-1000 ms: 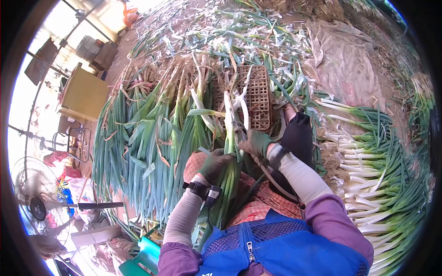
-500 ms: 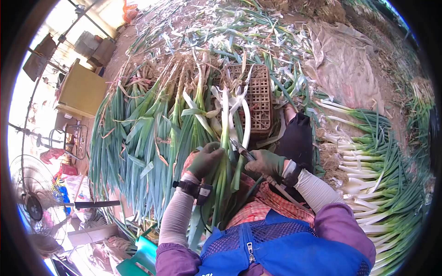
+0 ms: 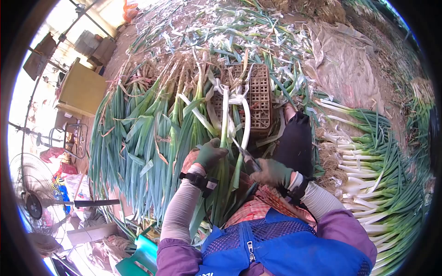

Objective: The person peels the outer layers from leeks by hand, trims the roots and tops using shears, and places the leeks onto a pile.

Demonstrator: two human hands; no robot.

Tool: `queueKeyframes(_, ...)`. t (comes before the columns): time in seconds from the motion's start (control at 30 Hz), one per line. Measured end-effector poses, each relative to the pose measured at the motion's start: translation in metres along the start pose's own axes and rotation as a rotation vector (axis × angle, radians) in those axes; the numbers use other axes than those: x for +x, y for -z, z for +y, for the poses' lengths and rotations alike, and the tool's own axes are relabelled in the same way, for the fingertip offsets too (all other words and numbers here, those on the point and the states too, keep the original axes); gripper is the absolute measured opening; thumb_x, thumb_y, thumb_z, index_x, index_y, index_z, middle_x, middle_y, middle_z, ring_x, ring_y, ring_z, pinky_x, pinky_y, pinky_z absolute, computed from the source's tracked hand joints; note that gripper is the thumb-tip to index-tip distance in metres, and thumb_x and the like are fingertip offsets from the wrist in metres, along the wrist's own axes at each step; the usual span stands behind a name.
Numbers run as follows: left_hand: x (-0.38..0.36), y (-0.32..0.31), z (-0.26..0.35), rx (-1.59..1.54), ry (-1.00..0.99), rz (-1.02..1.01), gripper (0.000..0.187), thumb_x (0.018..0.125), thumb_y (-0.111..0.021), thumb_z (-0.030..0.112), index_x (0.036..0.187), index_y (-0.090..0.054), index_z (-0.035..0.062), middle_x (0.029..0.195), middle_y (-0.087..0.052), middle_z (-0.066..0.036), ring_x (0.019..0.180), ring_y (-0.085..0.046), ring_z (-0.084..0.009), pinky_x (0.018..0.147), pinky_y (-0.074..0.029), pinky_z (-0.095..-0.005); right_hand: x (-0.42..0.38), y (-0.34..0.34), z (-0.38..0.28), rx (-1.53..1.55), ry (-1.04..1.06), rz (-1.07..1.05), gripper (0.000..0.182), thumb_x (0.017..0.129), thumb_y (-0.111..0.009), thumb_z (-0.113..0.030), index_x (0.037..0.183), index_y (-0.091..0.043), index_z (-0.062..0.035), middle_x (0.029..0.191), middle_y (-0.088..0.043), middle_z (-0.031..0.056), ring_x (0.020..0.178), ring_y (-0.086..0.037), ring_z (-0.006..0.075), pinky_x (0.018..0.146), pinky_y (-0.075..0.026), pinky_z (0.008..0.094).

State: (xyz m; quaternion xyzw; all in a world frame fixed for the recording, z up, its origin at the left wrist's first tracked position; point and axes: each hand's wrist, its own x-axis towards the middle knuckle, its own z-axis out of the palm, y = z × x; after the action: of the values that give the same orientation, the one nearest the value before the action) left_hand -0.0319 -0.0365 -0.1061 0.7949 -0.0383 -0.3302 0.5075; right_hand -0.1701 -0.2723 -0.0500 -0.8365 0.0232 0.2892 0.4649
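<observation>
My left hand (image 3: 211, 154), in a green glove, is closed around the stalks of some long green onions (image 3: 225, 115) whose white ends point away from me. In my right hand (image 3: 271, 172), also gloved, is a narrow tool (image 3: 247, 158) with a hose trailing back from it. Its tip points toward the white stems, just beside the left hand. Behind those stems stands a brown plastic crate (image 3: 258, 99) with a grid pattern. A thick heap of untrimmed green onions (image 3: 147, 124) with rooty ends lies to the left of the hands.
On the right, a long row of white-stemmed onions (image 3: 368, 198) lies near a beige cloth (image 3: 345, 64). Peeled scraps (image 3: 239, 27) cover the ground ahead. A fan (image 3: 34, 204) stands at the left, below a yellow board (image 3: 82, 89). A green plastic piece (image 3: 140, 257) is at lower left.
My right hand and the tool have moved slightly down toward my body. My left hand has shifted a little to the right, and the loose white leaves near the stems have changed position.
</observation>
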Motion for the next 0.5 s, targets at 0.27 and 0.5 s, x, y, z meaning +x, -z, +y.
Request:
queueKeyframes(0.27, -0.008, -0.017, 0.005, -0.002, 0.105, -0.061, 0.04, 0.08, -0.065, 0.012, 0.115, -0.056, -0.0059, 0.094, -0.067, -0.012, 0.083, -0.065, -0.0189, 0.074, -0.053, -0.0316, -0.045, -0.01, -0.007, 0.025, 0.065, 0.033, 0.049, 0.078, -0.064, -0.038, 0.11, -0.057, -0.0019, 0.086, -0.065, 0.0243, 0.084, -0.063, 0.0412, 0.074, -0.048, 0.0446)
queueKeyframes(0.5, -0.034, -0.04, 0.03, 0.444, 0.059, -0.009, 0.046, 0.081, -0.062, 0.027, 0.111, -0.055, -0.0059, 0.099, -0.066, -0.026, 0.095, -0.066, -0.0362, 0.084, -0.051, -0.0412, 0.013, 0.011, 0.012, -0.143, 0.002, 0.246, 0.048, 0.076, -0.063, -0.039, 0.103, -0.06, 0.0011, 0.089, -0.066, 0.0252, 0.086, -0.065, 0.0406, 0.077, -0.05, 0.0446)
